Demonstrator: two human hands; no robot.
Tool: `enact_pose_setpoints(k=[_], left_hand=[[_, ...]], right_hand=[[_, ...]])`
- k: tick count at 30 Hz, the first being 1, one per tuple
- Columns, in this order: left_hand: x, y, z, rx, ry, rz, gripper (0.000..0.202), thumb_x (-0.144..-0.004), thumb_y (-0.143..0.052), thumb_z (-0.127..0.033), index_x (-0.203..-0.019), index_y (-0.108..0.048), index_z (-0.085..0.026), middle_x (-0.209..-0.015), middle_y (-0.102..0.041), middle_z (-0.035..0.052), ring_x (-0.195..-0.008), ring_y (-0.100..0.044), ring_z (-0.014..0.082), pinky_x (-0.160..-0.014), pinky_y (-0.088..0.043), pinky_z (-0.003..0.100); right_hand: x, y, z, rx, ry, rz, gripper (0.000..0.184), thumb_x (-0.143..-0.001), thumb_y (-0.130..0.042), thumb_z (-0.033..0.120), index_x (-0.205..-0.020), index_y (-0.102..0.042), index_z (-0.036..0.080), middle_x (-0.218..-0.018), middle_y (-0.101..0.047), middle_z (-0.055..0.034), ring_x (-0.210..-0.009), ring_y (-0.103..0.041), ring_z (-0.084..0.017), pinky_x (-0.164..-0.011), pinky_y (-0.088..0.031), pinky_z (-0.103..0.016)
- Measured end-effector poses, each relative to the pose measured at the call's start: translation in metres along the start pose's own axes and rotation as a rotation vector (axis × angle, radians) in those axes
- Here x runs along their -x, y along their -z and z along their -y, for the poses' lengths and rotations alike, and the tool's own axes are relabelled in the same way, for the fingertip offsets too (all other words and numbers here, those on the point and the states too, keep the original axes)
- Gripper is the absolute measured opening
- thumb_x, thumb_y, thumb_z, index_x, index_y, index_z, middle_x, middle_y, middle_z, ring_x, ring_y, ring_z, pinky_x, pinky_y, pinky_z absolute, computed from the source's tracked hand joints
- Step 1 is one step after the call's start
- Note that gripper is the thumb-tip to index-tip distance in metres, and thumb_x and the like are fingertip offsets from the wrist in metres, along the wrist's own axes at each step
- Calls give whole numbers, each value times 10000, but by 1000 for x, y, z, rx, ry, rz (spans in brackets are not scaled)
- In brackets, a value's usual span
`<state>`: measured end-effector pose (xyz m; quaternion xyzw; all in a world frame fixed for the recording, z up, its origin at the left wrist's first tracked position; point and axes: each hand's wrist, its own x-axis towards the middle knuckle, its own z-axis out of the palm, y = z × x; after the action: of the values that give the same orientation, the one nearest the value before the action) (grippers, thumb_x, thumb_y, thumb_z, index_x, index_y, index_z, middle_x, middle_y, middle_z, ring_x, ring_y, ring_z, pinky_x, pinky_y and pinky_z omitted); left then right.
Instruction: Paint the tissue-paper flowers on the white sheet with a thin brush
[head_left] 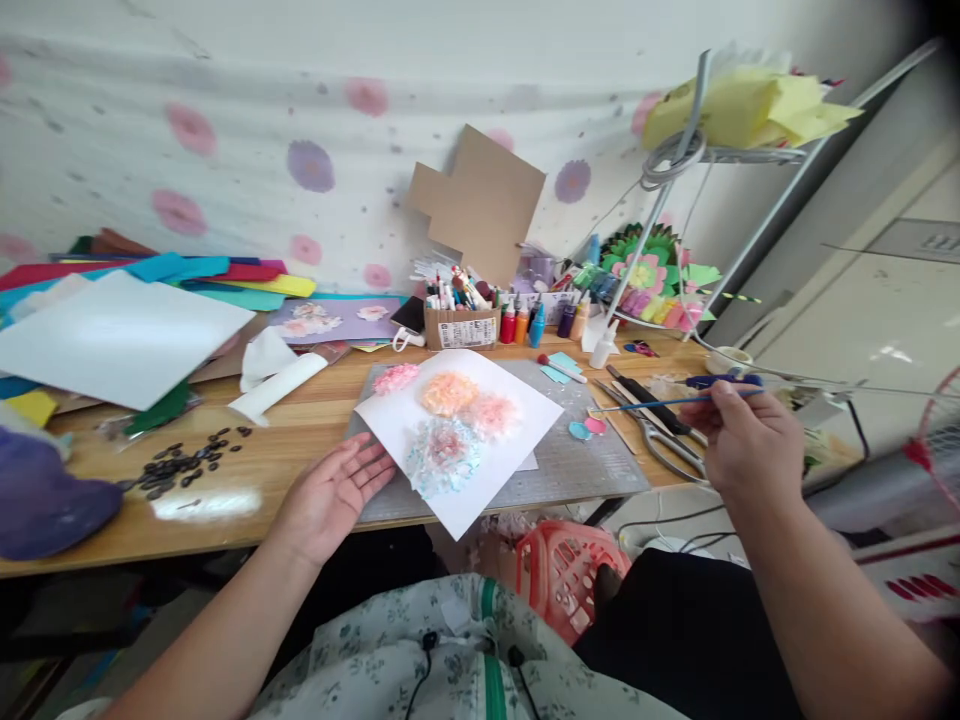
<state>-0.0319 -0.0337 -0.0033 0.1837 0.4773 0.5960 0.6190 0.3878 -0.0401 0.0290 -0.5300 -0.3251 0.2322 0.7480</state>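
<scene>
My left hand [337, 492] is palm up with its fingers stretched out, at the left edge of a white square sheet [517, 455]. Fluffy paper flowers lie on that sheet: an orange one [450, 393], a pale pink one [493, 413] and a blue-and-white one [444, 455]. A brighter pink one [396, 378] is by its left corner. Over the right of the table, my right hand [750, 440] pinches a thin blue stick [645, 404] pointing left; its tip is too small to make out. Scissors [667, 450] and a black-handled tool [649, 398] lie below it.
A grey cutting mat [592, 470] lies under the sheet. Black pebble-like pieces [184, 465] are scattered at left, near coloured sheets [217, 270]. Behind stand a pen box [463, 328] and several small bottles [537, 325]. A wire rack [694, 110] rises at right; a pink basket [559, 570] sits below.
</scene>
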Motion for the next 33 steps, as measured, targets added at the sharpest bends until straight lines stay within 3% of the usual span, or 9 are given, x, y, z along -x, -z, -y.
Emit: enact_pose_setpoints(k=[7, 11, 16, 24, 28, 33], left_hand=[[-12, -26, 7, 43, -27, 1, 222, -896, -457, -64, -929, -661, -146, -880, -728, 76, -755, -703, 153, -646, -605, 244], [-16, -36, 10, 48, -104, -8, 259, -812, -518, 13, -903, -671, -176, -823, -731, 21, -658, -687, 113, -598, -583, 177], [-17, -31, 5, -32, -112, 51, 333, -756, -556, 23, -992, -676, -179, -826, -738, 46, -607, -688, 143, -528, -578, 200], [-35, -25, -24, -218, -37, 223, 412, -679, -631, 12, -1056, -656, -152, -817, -729, 83, -595, -691, 200, -498, -580, 262], [-60, -32, -39, -326, 29, 293, 365, -758, -623, 13, -1093, -627, -133, -876, -711, 85, -637, -681, 171, -552, -579, 256], [-90, -46, -60, -399, 94, 299, 193, -921, -605, -240, -1084, -606, -138, -978, -657, 51, -755, -649, 148, -633, -574, 284]], right_hand=[[3, 13, 3, 39, 24, 7, 259, -934, -580, 325, -1091, -582, 119, -1012, -606, -58, -856, -611, -146, -740, -552, -316], [3, 16, 4, 23, 38, 18, 233, -931, -586, 314, -1051, -589, 115, -965, -607, -45, -811, -608, -132, -705, -550, -292], [2, 20, 3, -9, 67, 25, 175, -921, -602, 278, -963, -595, 108, -851, -597, -12, -717, -592, -103, -645, -539, -251], [1, 23, 0, -61, 77, 6, 123, -900, -625, 218, -881, -592, 102, -769, -583, 13, -663, -585, -87, -615, -537, -230], [1, 22, 0, -79, 66, -5, 119, -899, -625, 208, -864, -590, 100, -754, -585, 18, -648, -585, -83, -612, -541, -228], [2, 20, 2, -90, 65, -5, 135, -865, -665, 221, -827, -598, 111, -730, -601, 16, -621, -590, -84, -588, -550, -230]])
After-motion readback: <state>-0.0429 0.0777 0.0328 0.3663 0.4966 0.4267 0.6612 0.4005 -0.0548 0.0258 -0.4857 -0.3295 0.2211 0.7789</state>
